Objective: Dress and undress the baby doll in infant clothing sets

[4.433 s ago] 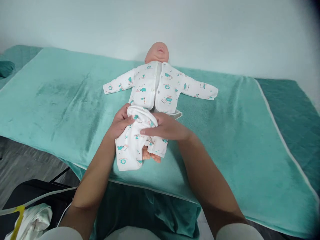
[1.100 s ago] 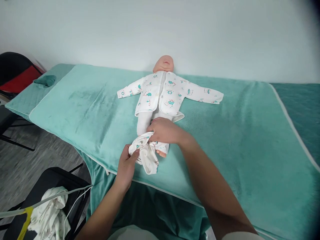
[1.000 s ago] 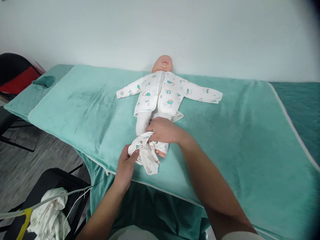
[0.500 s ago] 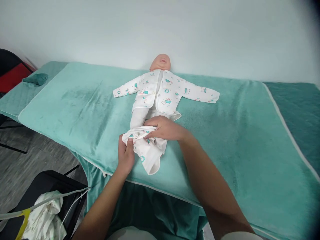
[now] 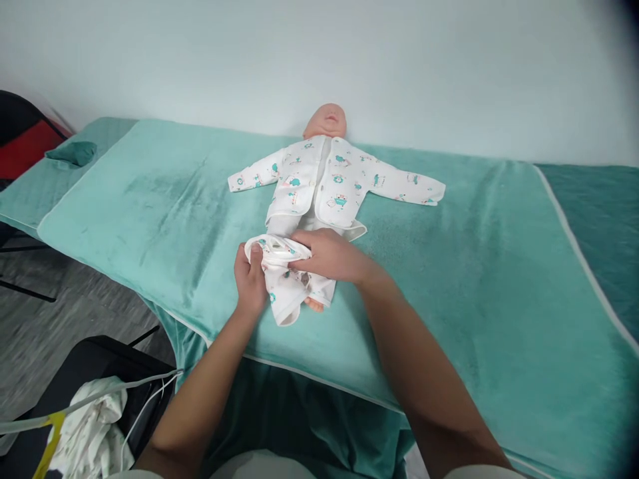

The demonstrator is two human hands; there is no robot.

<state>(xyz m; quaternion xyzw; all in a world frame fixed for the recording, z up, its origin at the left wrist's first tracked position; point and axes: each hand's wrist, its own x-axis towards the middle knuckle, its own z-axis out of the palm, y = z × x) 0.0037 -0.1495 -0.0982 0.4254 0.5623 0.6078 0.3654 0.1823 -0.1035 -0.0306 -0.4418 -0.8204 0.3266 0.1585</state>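
Note:
A baby doll (image 5: 327,122) lies on its back on a teal towel (image 5: 150,199), head toward the wall, wearing a white printed top (image 5: 327,183) with sleeves spread. Small white printed trousers (image 5: 282,283) are bunched over its legs. My left hand (image 5: 249,283) is closed on the waistband's left side, thumb up over the rim. My right hand (image 5: 327,255) pinches the waistband's right side, fingers wrapped in the cloth. One bare doll foot (image 5: 313,305) shows below the trousers.
The towel covers a darker teal padded table (image 5: 594,219) against a white wall. A small folded teal cloth (image 5: 70,153) lies far left. A black seat with white cloth (image 5: 90,429) and a tube stands lower left; a black and red chair (image 5: 22,136) at left.
Both hands have drawn the trousers' waistband up the doll's legs toward the top's hem. My left hand rose from below the bundle to grip the rim beside my right hand.

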